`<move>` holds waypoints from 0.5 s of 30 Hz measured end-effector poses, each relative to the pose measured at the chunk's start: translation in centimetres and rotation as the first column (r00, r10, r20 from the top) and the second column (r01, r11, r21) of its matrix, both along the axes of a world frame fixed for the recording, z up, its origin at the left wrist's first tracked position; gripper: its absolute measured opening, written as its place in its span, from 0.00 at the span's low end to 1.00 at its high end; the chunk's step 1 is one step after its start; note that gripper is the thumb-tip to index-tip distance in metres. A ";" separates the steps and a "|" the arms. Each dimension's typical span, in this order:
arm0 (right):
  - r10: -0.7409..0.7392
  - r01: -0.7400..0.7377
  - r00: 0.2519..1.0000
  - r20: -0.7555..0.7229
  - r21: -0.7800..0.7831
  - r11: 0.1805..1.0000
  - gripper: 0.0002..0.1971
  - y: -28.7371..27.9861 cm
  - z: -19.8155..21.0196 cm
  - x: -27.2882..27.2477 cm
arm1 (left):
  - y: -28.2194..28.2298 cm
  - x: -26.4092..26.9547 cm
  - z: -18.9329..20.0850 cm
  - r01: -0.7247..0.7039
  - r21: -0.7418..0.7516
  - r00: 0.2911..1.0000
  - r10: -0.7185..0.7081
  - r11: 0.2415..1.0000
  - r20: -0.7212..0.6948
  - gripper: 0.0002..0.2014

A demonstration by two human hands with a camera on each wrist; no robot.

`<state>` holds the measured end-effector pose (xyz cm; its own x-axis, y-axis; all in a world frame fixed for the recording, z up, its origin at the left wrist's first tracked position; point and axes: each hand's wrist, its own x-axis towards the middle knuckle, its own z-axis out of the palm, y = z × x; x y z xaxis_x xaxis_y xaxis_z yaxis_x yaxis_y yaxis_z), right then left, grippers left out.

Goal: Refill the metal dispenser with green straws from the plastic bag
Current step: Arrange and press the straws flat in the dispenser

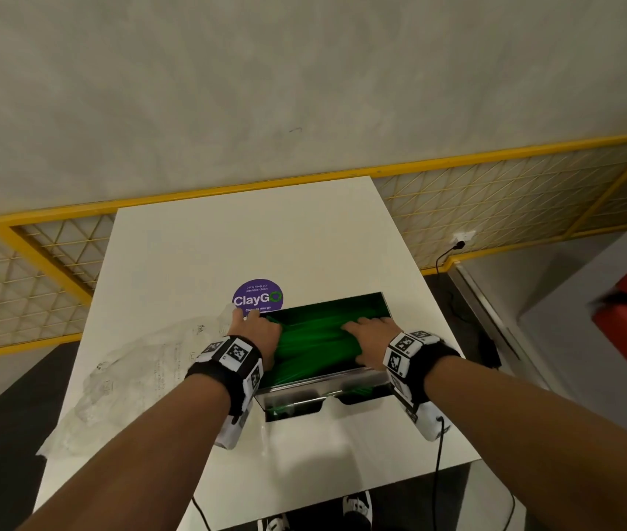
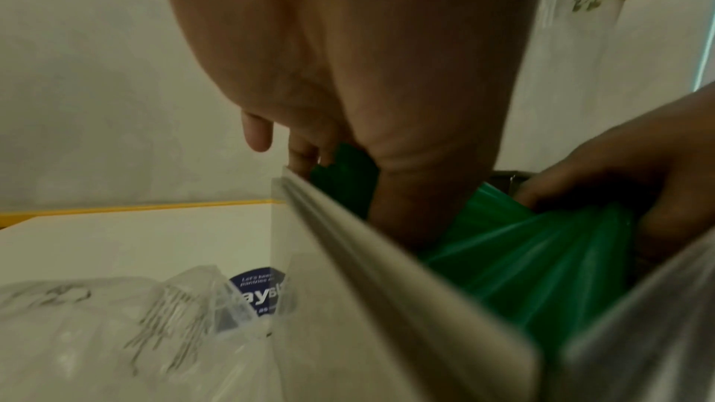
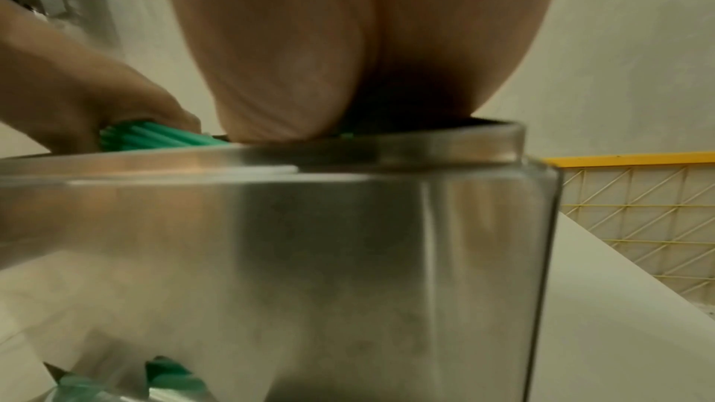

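Now, left hand point(image 1: 262, 331): fingers flat, pressing green straws point(image 1: 315, 346)
Right hand point(image 1: 371, 337): likewise flat on them
Straws: inside metal dispenser point(image 1: 327, 392)
Plastic bag point(image 1: 131, 373): beside it, leftward

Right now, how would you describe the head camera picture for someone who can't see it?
Two bare hands, the left hand and the right hand, press down on green straws inside an open metal dispenser on a white table. A crumpled clear plastic bag lies left of the dispenser, beside a round purple sticker.
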<state>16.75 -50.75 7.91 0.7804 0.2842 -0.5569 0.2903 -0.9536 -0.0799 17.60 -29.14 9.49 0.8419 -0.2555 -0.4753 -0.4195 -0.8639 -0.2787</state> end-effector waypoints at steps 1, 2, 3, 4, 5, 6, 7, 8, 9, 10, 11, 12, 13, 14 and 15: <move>-0.009 0.009 1.000 0.001 0.010 1.000 0.35 0.0 -0.1 0.0 | 0.0 -0.1 0.3 0.003 -0.017 1.000 -0.003 1.000 0.006 0.16; -0.014 0.014 1.000 0.003 0.016 1.000 0.35 0.0 -0.1 0.0 | 0.0 -0.1 0.7 0.001 -0.043 1.000 0.000 0.999 0.006 0.17; -0.016 0.016 1.000 0.003 0.019 1.000 0.35 0.0 -0.2 0.0 | 0.0 -0.2 0.9 -0.003 -0.073 1.000 0.003 0.997 0.001 0.18; -0.018 0.018 1.000 0.004 0.023 1.000 0.35 0.0 -0.2 0.0 | 0.1 -0.3 1.1 -0.005 -0.103 1.000 0.004 0.995 -0.006 0.20; -0.021 0.021 1.000 0.007 0.028 0.999 0.35 0.0 -0.2 0.0 | 0.2 -0.3 1.3 -0.005 -0.133 1.000 0.003 0.991 -0.014 0.22; -0.024 0.024 1.000 0.009 0.033 0.999 0.35 -0.1 -0.2 0.0 | 0.3 -0.3 1.4 -0.007 -0.165 1.000 0.004 0.986 -0.021 0.24; -0.029 0.028 1.000 0.011 0.036 0.999 0.35 -0.1 -0.2 0.0 | 0.5 -0.2 1.5 -0.012 -0.206 1.000 0.007 0.979 -0.025 0.25; -0.033 0.033 0.999 0.015 0.040 0.999 0.35 -0.1 -0.3 0.0 | 0.7 -0.2 1.7 -0.021 -0.256 0.999 0.014 0.966 -0.031 0.27; -0.036 0.036 0.999 0.016 0.042 0.998 0.35 -0.2 -0.4 0.0 | 1.0 -0.1 1.8 -0.042 -0.318 0.998 0.028 0.947 -0.050 0.28; -0.037 0.036 0.999 0.019 0.043 0.998 0.35 -0.2 -0.4 0.0 | 1.4 -0.1 2.0 -0.078 -0.390 0.995 0.050 0.917 -0.082 0.28; -0.037 0.036 0.999 0.022 0.043 0.998 0.35 -0.2 -0.4 0.0 | 1.7 -0.2 2.2 -0.125 -0.465 0.990 0.077 0.876 -0.121 0.29; -0.034 0.033 0.999 0.024 0.042 0.999 0.34 -0.2 -0.4 0.0 | 2.1 -0.4 2.3 -0.172 -0.532 0.982 0.103 0.829 -0.156 0.29; -0.032 0.031 0.999 0.026 0.041 0.999 0.34 -0.2 -0.4 -0.1 | 2.5 -0.6 2.3 -0.205 -0.585 0.976 0.123 0.785 -0.178 0.28; -0.029 0.028 0.999 0.026 0.041 0.999 0.33 -0.2 -0.4 0.0 | 2.9 -0.8 2.3 -0.224 -0.623 0.973 0.134 0.750 -0.188 0.28; -0.027 0.026 0.999 0.026 0.040 0.999 0.33 -0.3 -0.5 0.0 | 3.2 -1.1 2.3 -0.236 -0.642 0.970 0.139 0.729 -0.198 0.27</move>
